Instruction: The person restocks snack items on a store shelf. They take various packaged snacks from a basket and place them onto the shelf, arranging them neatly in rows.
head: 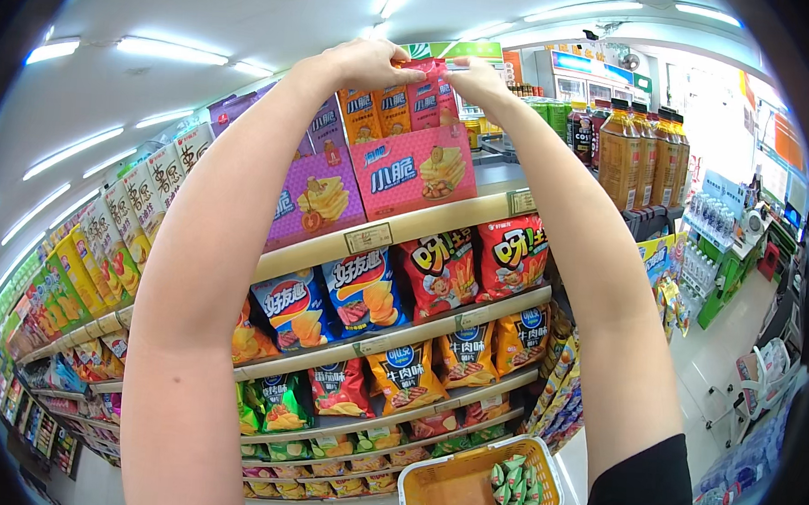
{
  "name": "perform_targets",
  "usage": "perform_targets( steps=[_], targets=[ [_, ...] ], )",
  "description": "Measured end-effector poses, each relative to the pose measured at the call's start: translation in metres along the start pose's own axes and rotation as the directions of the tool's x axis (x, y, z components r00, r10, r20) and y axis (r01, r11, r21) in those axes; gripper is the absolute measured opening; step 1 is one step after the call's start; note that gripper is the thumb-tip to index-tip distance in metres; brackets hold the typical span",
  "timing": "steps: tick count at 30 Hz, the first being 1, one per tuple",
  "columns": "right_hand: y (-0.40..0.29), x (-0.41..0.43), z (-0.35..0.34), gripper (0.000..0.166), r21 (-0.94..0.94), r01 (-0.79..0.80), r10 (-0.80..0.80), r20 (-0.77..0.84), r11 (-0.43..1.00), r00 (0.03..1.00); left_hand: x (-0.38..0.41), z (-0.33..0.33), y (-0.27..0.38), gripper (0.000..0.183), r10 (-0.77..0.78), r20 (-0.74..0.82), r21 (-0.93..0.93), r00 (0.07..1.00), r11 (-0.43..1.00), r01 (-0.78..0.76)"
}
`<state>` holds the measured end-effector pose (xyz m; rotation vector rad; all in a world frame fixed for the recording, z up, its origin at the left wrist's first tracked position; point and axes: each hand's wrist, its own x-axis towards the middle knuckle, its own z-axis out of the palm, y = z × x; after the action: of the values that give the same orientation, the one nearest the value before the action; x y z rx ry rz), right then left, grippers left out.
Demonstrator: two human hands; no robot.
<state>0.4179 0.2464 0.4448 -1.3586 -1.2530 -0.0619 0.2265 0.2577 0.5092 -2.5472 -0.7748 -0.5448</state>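
Both my arms reach up to the top shelf of a snack rack. My left hand [368, 64] has its thumb and fingers closed on the top of a pink snack packet [427, 101]. At that packet's upper right edge is my right hand [483, 85]; its fingers are partly hidden, so its grip is unclear. The packet stands among others behind a pink display box [415, 171] printed with crisps. Orange packets [376, 114] are just left of it. A purple display box [318, 196] adjoins the pink one, partly covered by my left forearm.
Blue chip bags [365, 291] and red chip bags [438, 271] fill the shelf below. A yellow basket [444, 484] holding several small green packets [515, 488] stands at the rack's foot. Amber drink bottles [619, 154] stand to the right. A trolley [757, 387] is farther right.
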Motion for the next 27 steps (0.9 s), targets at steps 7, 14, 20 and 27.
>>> perform_targets(
  steps=[7, 14, 20, 27],
  targets=[
    [0.015, -0.009, -0.013, 0.055, 0.371, -0.169, 0.052, 0.307, 0.913, 0.950, -0.007, -0.010, 0.012, 0.071, -0.022, 0.079, 0.049, 0.997, 0.999, 0.018],
    [-0.003, -0.027, -0.031, 0.051, 0.394, -0.072, -0.077, 0.350, 0.916, 0.934, -0.030, -0.010, 0.032, 0.073, 0.011, 0.089, 0.244, 0.996, 0.969, -0.033],
    [-0.006, -0.034, -0.031, 0.051, 0.527, -0.106, -0.087, 0.327, 0.843, 0.941, -0.035, -0.002, 0.025, 0.065, 0.021, -0.007, 0.282, 1.000, 0.959, -0.018],
    [-0.006, -0.036, -0.036, 0.052, 0.524, -0.082, -0.114, 0.329, 0.848, 0.937, -0.027, 0.003, 0.026, 0.060, -0.063, -0.030, 0.122, 0.998, 0.990, 0.066]
  ],
)
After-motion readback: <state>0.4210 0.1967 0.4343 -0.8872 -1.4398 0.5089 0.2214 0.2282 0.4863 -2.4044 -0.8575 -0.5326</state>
